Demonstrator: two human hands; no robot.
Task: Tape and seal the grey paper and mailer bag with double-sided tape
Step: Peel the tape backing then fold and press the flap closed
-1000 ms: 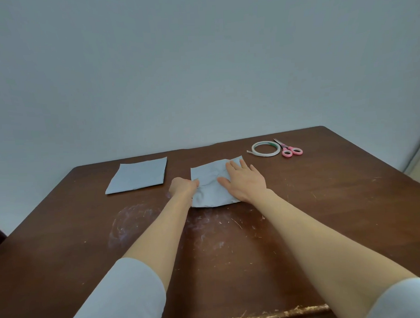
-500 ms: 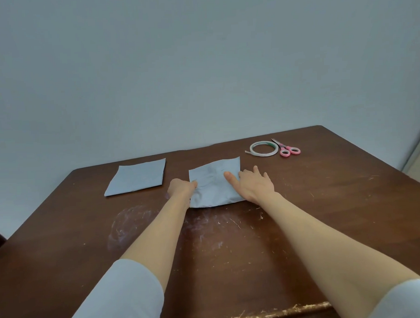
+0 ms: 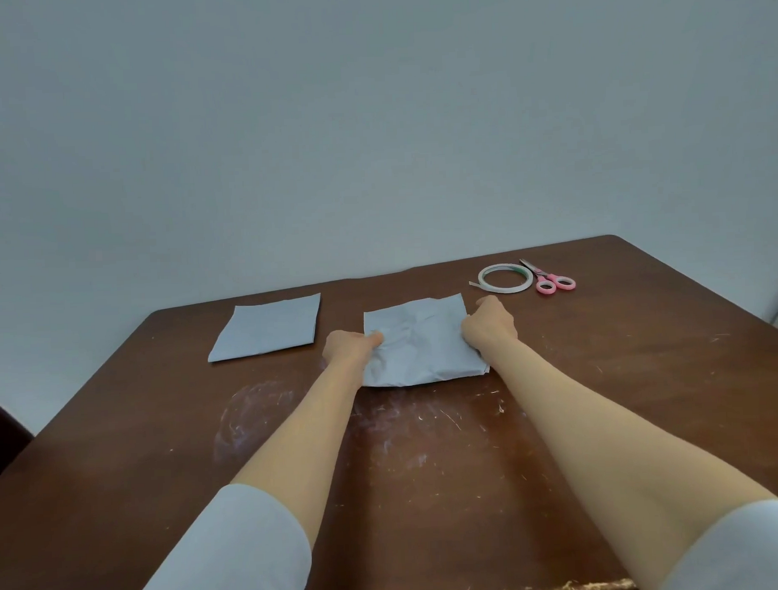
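Both hands work a crumpled grey sheet (image 3: 417,342) at centre frame. The left hand (image 3: 351,347) pinches its left edge and the right hand (image 3: 489,324) curls round its right edge. The sheet is creased and roughly square. A smooth, flat grey square (image 3: 267,327) lies to its left. At upper right, a thin ring of double-sided tape (image 3: 505,278) sits beside pink-handled scissors (image 3: 554,282). The dark wooden table (image 3: 428,448) is scuffed with whitish scratches, and a plain pale wall (image 3: 372,119) rises behind it.

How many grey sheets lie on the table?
2. A smooth sheet lies alone at the far left; a creased sheet lies in the middle, the left hand and right hand holding its side edges. Another may hide beneath it.
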